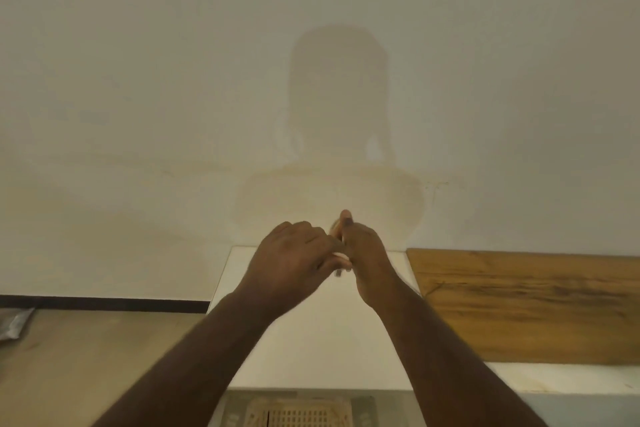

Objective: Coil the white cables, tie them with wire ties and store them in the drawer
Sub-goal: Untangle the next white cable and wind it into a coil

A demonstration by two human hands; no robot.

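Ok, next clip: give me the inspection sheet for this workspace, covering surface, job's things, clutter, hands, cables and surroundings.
Surface: white cabinet top, with a brown wooden board lying on its right part.
Job's things: a small white piece shows between the hands, too hidden to identify; no wire tie can be made out; an opening below the top's front edge shows a beige perforated tray.
Clutter: nothing seen on the top besides the board.
Hands: left hand and right hand meet above the top, fingers curled round the white piece.
Cables: no loose cable seen.
Surroundings: plain cream wall with the person's shadow, tan floor, grey packet at the left edge.
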